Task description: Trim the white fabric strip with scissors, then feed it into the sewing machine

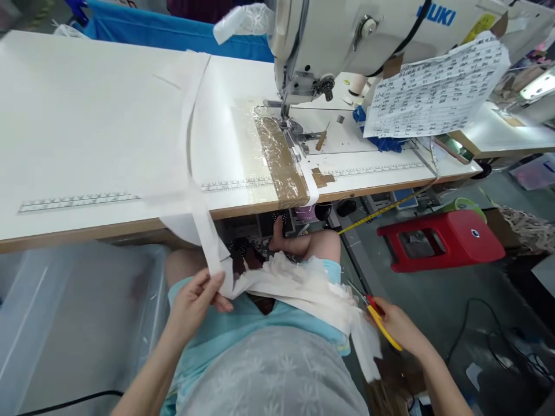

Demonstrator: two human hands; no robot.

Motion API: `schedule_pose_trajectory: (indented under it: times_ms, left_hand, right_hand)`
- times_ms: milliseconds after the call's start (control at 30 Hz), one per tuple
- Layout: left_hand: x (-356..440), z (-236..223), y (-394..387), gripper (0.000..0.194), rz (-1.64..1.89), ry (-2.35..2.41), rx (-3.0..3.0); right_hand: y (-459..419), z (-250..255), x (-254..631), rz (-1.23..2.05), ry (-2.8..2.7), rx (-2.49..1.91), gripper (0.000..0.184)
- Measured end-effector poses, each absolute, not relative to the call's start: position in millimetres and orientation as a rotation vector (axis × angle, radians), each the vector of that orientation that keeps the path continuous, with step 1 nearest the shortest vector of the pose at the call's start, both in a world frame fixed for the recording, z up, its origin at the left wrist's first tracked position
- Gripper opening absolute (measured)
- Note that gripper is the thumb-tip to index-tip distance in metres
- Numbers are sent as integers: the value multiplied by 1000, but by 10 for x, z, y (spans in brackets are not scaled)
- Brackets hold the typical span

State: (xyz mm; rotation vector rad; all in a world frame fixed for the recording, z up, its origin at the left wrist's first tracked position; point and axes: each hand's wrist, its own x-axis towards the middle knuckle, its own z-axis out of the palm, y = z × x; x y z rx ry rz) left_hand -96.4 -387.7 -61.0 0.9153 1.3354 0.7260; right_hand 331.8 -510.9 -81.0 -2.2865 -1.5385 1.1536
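My left hand [200, 300] pinched a white strip [203, 222] draped over the tabletop [99, 127]; my right hand [399, 328] was closed around red-and-yellow scissors [385, 332].

Gray shirt [277, 375]: seen from head height, looks steeply down over own front, very near at bottom edge
White tabletop [108, 127]: faces forward across it, slants from upper left toward right
Left hand [202, 297], right hand [401, 329]: sit within arm's reach, low left of center and low right
Sewing machine [333, 40]: seen from front and above, near, cut off by top edge
Clear bin [87, 323]: fills lower left, close, seen from above
Red stool [455, 242]: lies farther down at right, seen from above
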Motion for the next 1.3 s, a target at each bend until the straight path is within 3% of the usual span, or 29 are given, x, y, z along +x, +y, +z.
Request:
schedule_pose_trajectory:
  times_ms: [133,367,600,833,1100,1300]
  left_hand:
    - [-884,-623,-4098,39,671,1301,935]
    - [-811,-495,-4271,48,730,1203,714]
    - [-952,-475,-4391,47,806,1214,712]
    - [-1042,-486,-4391,45,800,1135,579]
    - [-1065,-500,-4360,46,794,1120,554]
    - [-1046,-541,-4374,43,807,1098,544]
  right_hand:
    - [-4855,-732,3085,904,-1682,-2230,32]
    - [-4168,-292,2045,1670,-2101,-1343,40]
    - [-3540,-344,1534,1633,-2698,-1120,44]
    - [-3368,-365,1308,1659,-2804,-965,50]
    - [-3426,-261,1236,1092,-2987,-1127,52]
    - [-3488,-209,1218,900,-3016,-1169,44]
